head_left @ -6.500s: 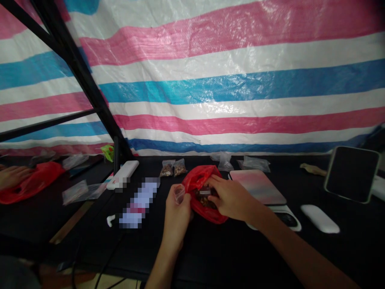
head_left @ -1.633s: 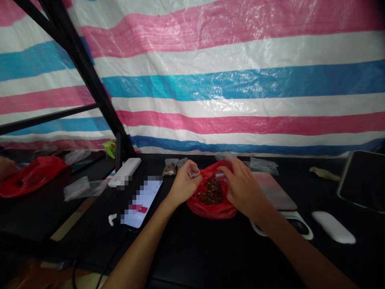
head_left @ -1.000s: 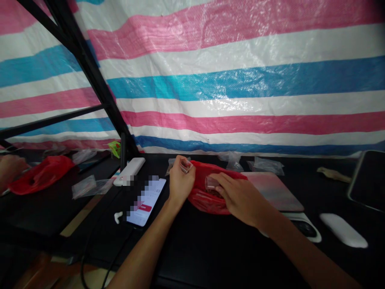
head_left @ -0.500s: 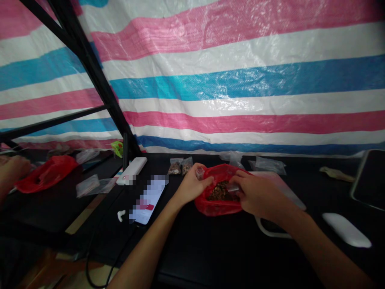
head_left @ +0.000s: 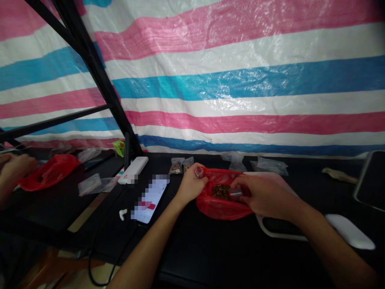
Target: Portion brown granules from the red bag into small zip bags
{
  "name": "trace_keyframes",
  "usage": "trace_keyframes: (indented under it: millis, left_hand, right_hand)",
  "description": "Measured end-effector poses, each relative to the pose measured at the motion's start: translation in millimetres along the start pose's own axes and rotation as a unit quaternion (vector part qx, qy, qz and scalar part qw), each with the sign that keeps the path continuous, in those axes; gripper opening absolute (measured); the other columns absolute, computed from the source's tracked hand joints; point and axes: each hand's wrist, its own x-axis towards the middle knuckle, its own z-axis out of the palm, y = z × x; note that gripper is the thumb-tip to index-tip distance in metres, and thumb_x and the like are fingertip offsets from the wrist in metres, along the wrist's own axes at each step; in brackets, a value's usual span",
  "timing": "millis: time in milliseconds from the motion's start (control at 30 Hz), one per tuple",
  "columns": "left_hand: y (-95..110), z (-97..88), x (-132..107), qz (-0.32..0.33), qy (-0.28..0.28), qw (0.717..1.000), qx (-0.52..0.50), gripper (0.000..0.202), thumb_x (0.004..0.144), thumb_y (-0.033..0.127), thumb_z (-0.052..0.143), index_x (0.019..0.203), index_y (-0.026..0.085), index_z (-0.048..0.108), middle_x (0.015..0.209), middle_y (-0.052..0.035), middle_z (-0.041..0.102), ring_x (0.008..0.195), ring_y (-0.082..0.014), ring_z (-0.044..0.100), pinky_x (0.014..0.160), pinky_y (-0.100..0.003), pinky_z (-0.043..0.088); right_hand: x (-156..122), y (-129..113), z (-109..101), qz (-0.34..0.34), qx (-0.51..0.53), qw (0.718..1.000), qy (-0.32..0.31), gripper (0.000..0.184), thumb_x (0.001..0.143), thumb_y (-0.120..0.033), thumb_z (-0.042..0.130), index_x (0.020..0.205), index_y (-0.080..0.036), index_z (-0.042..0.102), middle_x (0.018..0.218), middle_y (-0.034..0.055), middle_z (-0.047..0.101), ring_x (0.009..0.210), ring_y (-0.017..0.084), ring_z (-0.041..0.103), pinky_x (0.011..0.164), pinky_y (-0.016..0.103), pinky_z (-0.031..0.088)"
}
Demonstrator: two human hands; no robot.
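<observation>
Two hands are working at the mouth of a red plastic bag [head_left: 222,210]. Your left hand [head_left: 191,188] pinches a small clear plastic tube [head_left: 199,172] between thumb and fingers at the bag's left rim. Your right hand [head_left: 267,196] is curled, pinching a second clear tube [head_left: 236,194] just over the brown granular material [head_left: 220,192] inside the bag, which lies open on the black tabletop [head_left: 210,257]. Two small zip bags [head_left: 176,167] of brown material sit behind your left hand; a blurred phone [head_left: 148,200] and a white power bank [head_left: 134,169] lie further left. A striped pink, white and blue tarpaulin [head_left: 240,80] hangs behind the table, crossed at left by a black metal frame [head_left: 90,68].
</observation>
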Motion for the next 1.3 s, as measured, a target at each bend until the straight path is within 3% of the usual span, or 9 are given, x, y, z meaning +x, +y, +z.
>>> trace_keyframes:
  millis: [100, 233, 333, 467, 567, 667, 933, 1133, 1300]
  left_hand:
    - [4, 0.8, 1, 0.031, 0.039, 0.998, -0.032, 0.024, 0.068, 0.007, 0.059, 0.088, 0.019, 0.061, 0.073, 0.0042, 0.061, 0.066, -0.0115, 0.058, 0.062, -0.022, 0.044]
    - [8, 2.0, 0, 0.044, 0.063, 0.995, -0.063, 0.019, 0.071, 0.010, 0.059, 0.088, 0.019, 0.061, 0.076, 0.0038, 0.062, 0.068, -0.0113, 0.058, 0.065, -0.022, 0.046]
    - [6, 3.0, 2, 0.050, 0.080, 0.993, -0.070, 0.018, 0.072, 0.010, 0.057, 0.087, 0.020, 0.061, 0.077, 0.0031, 0.063, 0.070, -0.0117, 0.060, 0.066, -0.021, 0.047]
    - [2, 5.1, 3, 0.000, 0.048, 0.997, -0.066, 0.018, 0.073, 0.009, 0.053, 0.085, 0.020, 0.061, 0.074, 0.0029, 0.063, 0.064, -0.0117, 0.059, 0.061, -0.021, 0.046]
    - [2, 6.9, 1, -0.073, -0.004, 0.997, -0.041, 0.015, 0.075, 0.011, 0.053, 0.082, 0.020, 0.063, 0.066, 0.0028, 0.062, 0.056, -0.0119, 0.055, 0.054, -0.021, 0.043]
    - [2, 7.8, -2, -0.110, -0.017, 0.993, -0.029, 0.014, 0.077, 0.013, 0.053, 0.082, 0.020, 0.065, 0.059, 0.0036, 0.058, 0.050, -0.0122, 0.052, 0.049, -0.022, 0.040]
    - [6, 10.1, -5, -0.093, -0.008, 0.989, -0.115, 0.011, 0.078, 0.013, 0.057, 0.084, 0.018, 0.066, 0.073, 0.0004, 0.065, 0.066, -0.0124, 0.060, 0.063, -0.022, 0.046]
    - [15, 11.8, -8, -0.087, -0.007, 0.992, -0.092, 0.017, 0.075, 0.007, 0.062, 0.089, 0.017, 0.065, 0.074, 0.0024, 0.064, 0.068, -0.0108, 0.057, 0.065, -0.021, 0.044]
    - [15, 14.7, -11, -0.071, 0.000, 0.991, -0.117, 0.022, 0.071, 0.007, 0.065, 0.091, 0.017, 0.064, 0.077, 0.0021, 0.066, 0.071, -0.0119, 0.060, 0.068, -0.022, 0.046]
  right_hand:
    - [3, -2, -1, -0.005, -0.041, 0.998, -0.039, 0.027, 0.079, -0.015, 0.066, 0.098, -0.031, 0.078, 0.092, 0.0019, 0.078, 0.081, 0.023, 0.072, 0.066, 0.032, 0.043]
    - [7, -5, 7, 0.008, -0.060, 0.998, -0.016, 0.040, 0.082, -0.014, 0.060, 0.117, -0.027, 0.073, 0.125, 0.0069, 0.073, 0.089, 0.026, 0.074, 0.071, 0.035, 0.046]
    - [9, -4, 16, 0.005, -0.056, 0.998, 0.014, 0.041, 0.085, -0.011, 0.056, 0.121, -0.023, 0.071, 0.135, 0.0089, 0.068, 0.089, 0.025, 0.073, 0.073, 0.036, 0.048]
    - [10, -2, 20, 0.018, -0.073, 0.996, 0.046, 0.038, 0.086, -0.010, 0.054, 0.119, -0.021, 0.069, 0.134, 0.0107, 0.067, 0.081, 0.022, 0.072, 0.069, 0.035, 0.046]
    - [11, -1, 21, 0.015, -0.060, 0.998, 0.030, 0.034, 0.085, -0.011, 0.057, 0.116, -0.022, 0.067, 0.126, 0.0090, 0.070, 0.083, 0.023, 0.072, 0.070, 0.034, 0.047]
    - [11, 0, 21, -0.010, 0.001, 1.000, 0.007, 0.030, 0.083, -0.011, 0.060, 0.109, -0.025, 0.067, 0.117, 0.0054, 0.073, 0.091, 0.023, 0.071, 0.076, 0.032, 0.048]
    - [12, 4, 23, 0.013, 0.086, 0.996, -0.024, 0.024, 0.085, -0.018, 0.064, 0.107, -0.027, 0.068, 0.101, 0.0008, 0.076, 0.087, 0.021, 0.070, 0.075, 0.031, 0.045]
    - [13, -4, 27, 0.005, 0.091, 0.996, 0.003, 0.029, 0.082, -0.011, 0.063, 0.106, -0.025, 0.066, 0.102, 0.0014, 0.075, 0.088, 0.021, 0.068, 0.076, 0.031, 0.043]
    - [16, -11, 31, 0.015, 0.105, 0.994, -0.014, 0.026, 0.083, -0.015, 0.066, 0.106, -0.026, 0.063, 0.101, 0.0007, 0.074, 0.087, 0.021, 0.068, 0.074, 0.031, 0.042]
